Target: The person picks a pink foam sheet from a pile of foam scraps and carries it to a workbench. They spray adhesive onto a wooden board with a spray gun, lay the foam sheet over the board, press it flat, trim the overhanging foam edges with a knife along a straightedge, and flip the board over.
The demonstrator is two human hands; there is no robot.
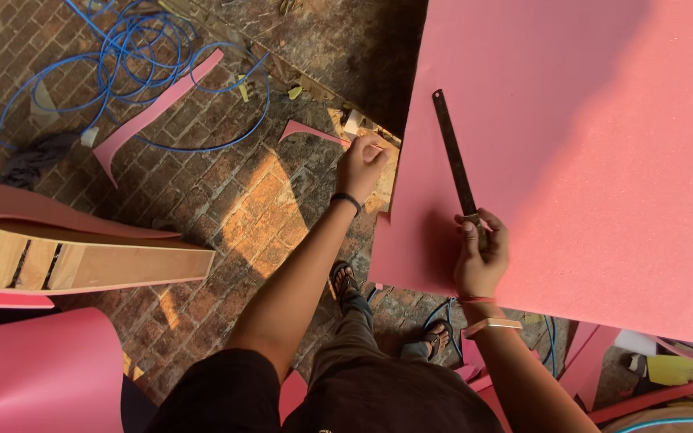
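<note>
On the pink foam sheet [571, 152], near its left edge, the right hand [481, 258] pinches a steel ruler [454, 154] flat for measuring, while the left hand [360, 165], fingers closed, grips that edge.

The pink foam sheet [571, 152] runs past the top and right edges, so its full extent cannot be told. The near end of the metal ruler [455, 156] is hidden under the right hand [481, 255]. What the left hand [360, 166] pinches beside the sheet's left edge is too small to make out. The wooden frame [82, 261], left of the sheet, is cut off by the left edge.
</note>
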